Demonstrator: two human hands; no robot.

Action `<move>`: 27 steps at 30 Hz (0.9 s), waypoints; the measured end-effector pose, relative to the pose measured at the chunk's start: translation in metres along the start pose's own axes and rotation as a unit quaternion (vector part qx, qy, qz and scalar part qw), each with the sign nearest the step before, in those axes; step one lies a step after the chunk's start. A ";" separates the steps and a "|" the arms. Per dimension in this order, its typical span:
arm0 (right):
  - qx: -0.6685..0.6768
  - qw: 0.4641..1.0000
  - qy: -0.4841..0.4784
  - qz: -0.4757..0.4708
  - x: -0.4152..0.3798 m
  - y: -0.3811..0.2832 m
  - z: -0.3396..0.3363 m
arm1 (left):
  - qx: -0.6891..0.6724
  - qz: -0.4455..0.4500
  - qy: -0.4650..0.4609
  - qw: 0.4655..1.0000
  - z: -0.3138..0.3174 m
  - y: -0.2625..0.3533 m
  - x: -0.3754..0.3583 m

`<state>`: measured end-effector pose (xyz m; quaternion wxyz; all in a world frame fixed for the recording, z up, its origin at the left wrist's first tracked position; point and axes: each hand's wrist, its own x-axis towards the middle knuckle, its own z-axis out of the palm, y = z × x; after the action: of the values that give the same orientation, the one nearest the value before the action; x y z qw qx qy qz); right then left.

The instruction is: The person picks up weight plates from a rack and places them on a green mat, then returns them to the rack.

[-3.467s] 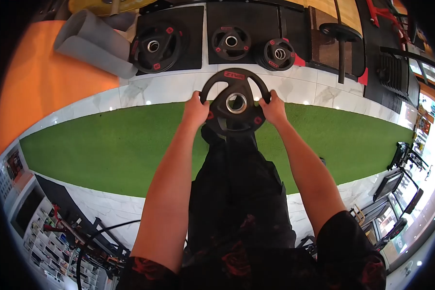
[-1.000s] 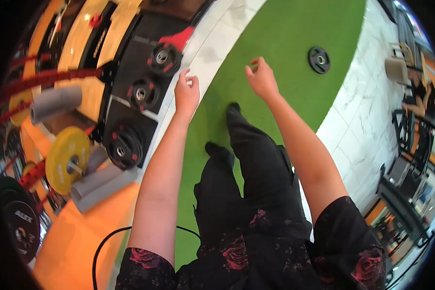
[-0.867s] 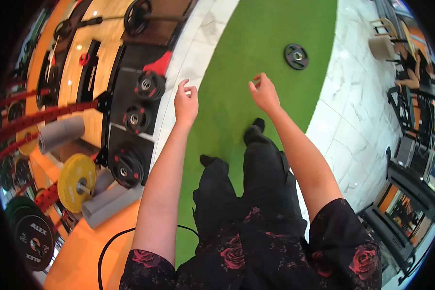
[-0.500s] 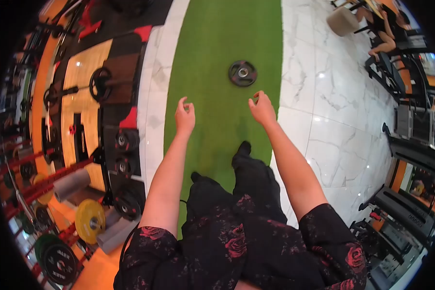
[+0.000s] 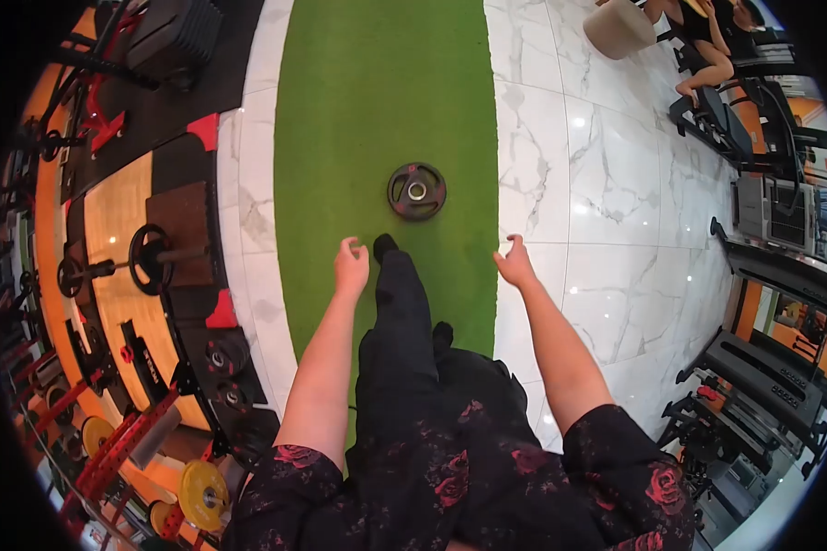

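Note:
A black weight plate (image 5: 416,191) with grip openings and a metal centre ring lies flat on the green turf (image 5: 386,83), just ahead of my feet. My left hand (image 5: 351,266) hangs in the air to the plate's near left, its fingers loosely bent and apart, with nothing in it. On the other side, my right hand (image 5: 515,264) is held over the turf's right edge, also empty, thumb and fingers apart. Neither hand touches the plate. My left foot (image 5: 385,246) is the forward one, close to the plate's near edge.
Left of the turf are a loaded barbell (image 5: 179,255) on a wooden platform, dumbbells (image 5: 222,356) and a rack with a yellow plate (image 5: 203,494). White marble tiles (image 5: 606,193) run along the right. Exercise machines, a beige stool (image 5: 619,29) and a seated person (image 5: 705,46) are there.
I have stepped forward, and the plate appears nearer and lower in view. My left foot is now ahead of the right. Both hands sit lower in view and remain empty.

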<state>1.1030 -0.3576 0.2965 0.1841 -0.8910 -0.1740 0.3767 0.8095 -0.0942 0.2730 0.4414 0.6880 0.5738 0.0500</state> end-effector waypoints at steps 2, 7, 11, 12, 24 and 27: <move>-0.005 0.996 0.012 0.087 0.036 -0.005 0.004 | 0.012 -0.050 -0.044 0.998 0.028 -0.019 0.048; -0.014 0.995 -0.027 0.090 0.152 0.000 0.057 | 0.023 -0.050 -0.066 0.996 0.088 -0.028 0.130; -0.030 0.997 -0.014 0.067 0.236 0.015 0.121 | 0.014 -0.040 -0.092 0.995 0.170 -0.073 0.182; -0.013 0.995 -0.051 0.086 0.256 0.010 0.130 | 0.016 -0.049 -0.098 0.994 0.189 -0.081 0.191; 0.005 0.994 -0.071 0.083 0.451 0.059 0.285 | 0.061 -0.101 -0.046 0.992 0.356 -0.183 0.320; -0.014 0.995 -0.044 0.094 0.462 0.048 0.298 | 0.094 -0.139 -0.048 0.985 0.366 -0.177 0.328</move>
<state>1.1949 -0.1333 -0.1985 0.1274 -0.8886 -0.1028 0.4285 0.9983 -0.0304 -0.2099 0.4048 0.6418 0.6438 -0.0993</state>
